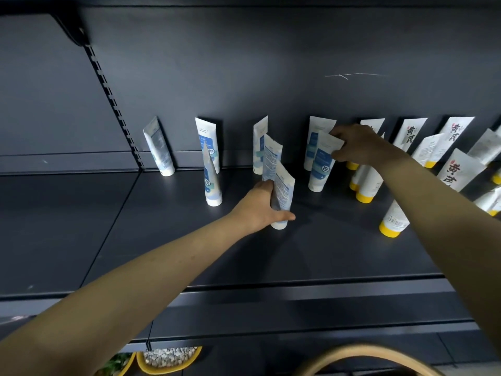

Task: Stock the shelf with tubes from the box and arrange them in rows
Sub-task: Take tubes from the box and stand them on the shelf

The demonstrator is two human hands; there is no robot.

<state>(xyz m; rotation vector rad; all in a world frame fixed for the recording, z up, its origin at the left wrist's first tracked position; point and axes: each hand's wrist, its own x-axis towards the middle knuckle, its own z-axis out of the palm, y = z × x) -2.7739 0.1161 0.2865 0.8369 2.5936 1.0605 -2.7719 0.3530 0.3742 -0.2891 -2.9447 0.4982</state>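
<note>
Fingers of the left hand (257,210) curled round a white, blue-printed tube (283,185) standing cap-down on the dark shelf (298,253); the right hand (360,145) pinched the crimped top of a second tube (321,164) behind.

L hand (257,210), R hand (357,145) & both forearms (162,267) bare.

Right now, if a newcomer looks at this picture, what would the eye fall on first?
First, the two hands over the dark shelf: the left hand grips a white-and-blue tube standing near the middle, and the right hand pinches the top of a second tube, further back and to the right. Next, the yellow-capped tubes crowded at the right end, some with large red and black characters.
</note>
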